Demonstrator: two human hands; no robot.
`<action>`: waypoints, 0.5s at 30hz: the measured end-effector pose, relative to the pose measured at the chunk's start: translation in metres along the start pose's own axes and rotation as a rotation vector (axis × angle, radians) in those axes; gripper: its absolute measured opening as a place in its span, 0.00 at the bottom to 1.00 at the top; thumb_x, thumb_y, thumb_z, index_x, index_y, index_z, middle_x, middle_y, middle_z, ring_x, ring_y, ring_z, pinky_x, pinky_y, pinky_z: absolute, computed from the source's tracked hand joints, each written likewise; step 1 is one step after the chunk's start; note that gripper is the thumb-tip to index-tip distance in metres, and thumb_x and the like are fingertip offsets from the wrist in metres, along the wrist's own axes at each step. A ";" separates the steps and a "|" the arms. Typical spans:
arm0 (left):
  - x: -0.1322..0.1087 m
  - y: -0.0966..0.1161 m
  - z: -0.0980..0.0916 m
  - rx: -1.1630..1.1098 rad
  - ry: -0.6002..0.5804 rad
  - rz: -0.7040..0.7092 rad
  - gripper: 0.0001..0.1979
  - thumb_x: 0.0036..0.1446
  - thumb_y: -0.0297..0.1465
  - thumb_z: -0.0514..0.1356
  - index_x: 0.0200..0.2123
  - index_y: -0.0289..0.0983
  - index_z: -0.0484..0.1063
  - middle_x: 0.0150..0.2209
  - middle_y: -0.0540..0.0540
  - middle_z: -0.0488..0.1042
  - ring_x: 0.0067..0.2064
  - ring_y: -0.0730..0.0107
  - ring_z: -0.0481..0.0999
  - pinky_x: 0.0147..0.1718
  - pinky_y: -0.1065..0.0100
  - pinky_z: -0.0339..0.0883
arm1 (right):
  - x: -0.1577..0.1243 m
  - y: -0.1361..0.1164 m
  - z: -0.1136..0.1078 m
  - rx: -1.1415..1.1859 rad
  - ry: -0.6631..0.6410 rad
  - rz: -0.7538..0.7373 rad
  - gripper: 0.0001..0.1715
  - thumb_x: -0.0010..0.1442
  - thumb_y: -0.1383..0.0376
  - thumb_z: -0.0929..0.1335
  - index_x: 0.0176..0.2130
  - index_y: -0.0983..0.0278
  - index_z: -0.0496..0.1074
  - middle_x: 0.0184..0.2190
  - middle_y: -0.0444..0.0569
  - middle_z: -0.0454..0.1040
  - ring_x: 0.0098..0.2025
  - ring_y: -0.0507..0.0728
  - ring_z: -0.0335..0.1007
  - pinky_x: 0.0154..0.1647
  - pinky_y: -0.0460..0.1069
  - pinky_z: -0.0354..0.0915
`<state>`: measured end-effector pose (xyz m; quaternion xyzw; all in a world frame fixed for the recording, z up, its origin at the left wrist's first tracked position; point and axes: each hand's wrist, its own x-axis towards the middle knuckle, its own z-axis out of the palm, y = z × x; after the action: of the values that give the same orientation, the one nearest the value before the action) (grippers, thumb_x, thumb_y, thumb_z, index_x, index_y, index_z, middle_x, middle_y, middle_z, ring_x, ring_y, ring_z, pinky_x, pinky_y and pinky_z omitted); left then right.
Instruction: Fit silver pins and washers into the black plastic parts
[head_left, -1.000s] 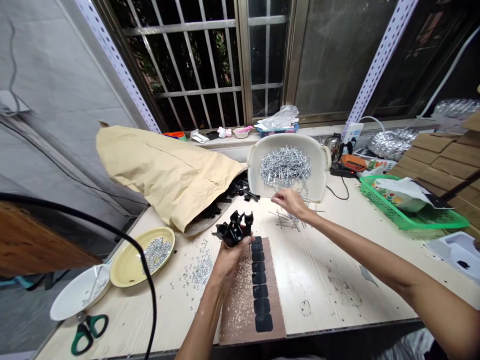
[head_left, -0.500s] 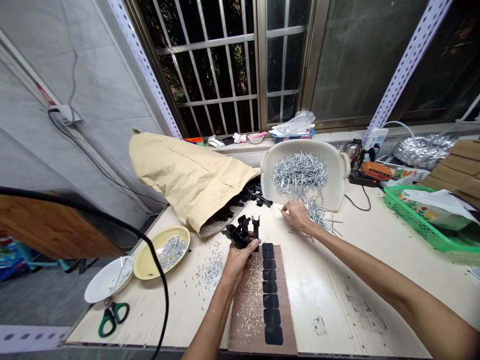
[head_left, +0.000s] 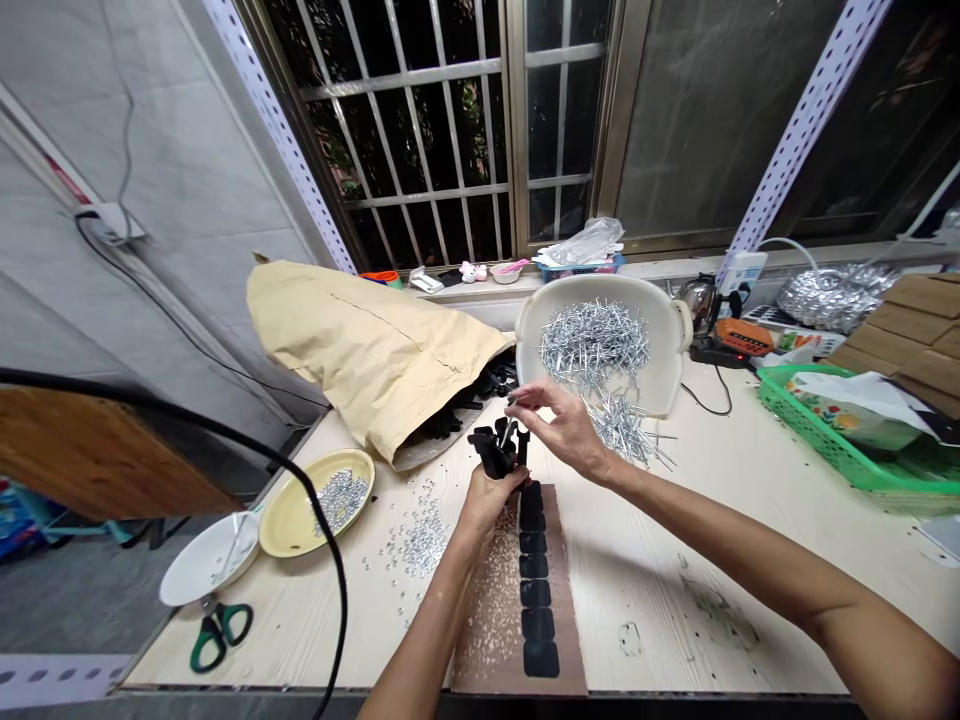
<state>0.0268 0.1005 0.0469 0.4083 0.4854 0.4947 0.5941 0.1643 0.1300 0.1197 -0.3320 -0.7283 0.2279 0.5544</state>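
My left hand (head_left: 486, 495) is closed around a bunch of black plastic clips (head_left: 497, 449), held upright above a brown board (head_left: 491, 610). My right hand (head_left: 561, 425) has come over beside the clips and pinches a thin metal pin (head_left: 512, 400) at its fingertips, right above the bunch. A row of black pads (head_left: 533, 580) runs down the brown board. Behind my right hand a cream tub (head_left: 667, 335) lies tipped, with a heap of silver pins (head_left: 594, 345) spilling onto the table.
A tan paper sack (head_left: 367, 345) holds more black clips (head_left: 469, 400). A yellow plate (head_left: 296, 520) of small metal bits, a white plate (head_left: 199, 565) and green-handled scissors (head_left: 214, 630) lie left. A green basket (head_left: 847, 445) stands right. A black cable (head_left: 300, 500) crosses the foreground.
My right hand left the spilled pins and moved left to the clips, now pinching a pin above them. The left hand with the clips rose slightly.
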 end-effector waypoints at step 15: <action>0.002 0.005 -0.007 0.026 0.071 0.113 0.16 0.39 0.35 0.69 0.32 0.32 0.73 0.27 0.45 0.76 0.31 0.65 0.76 0.37 0.65 0.66 | -0.019 0.061 -0.070 -0.531 -0.206 0.168 0.11 0.61 0.59 0.65 0.37 0.61 0.75 0.35 0.47 0.76 0.41 0.57 0.69 0.44 0.53 0.62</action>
<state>0.0194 0.1031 0.0503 0.4247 0.4889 0.5353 0.5423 0.2491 0.1547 0.0841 -0.4998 -0.7848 0.1072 0.3504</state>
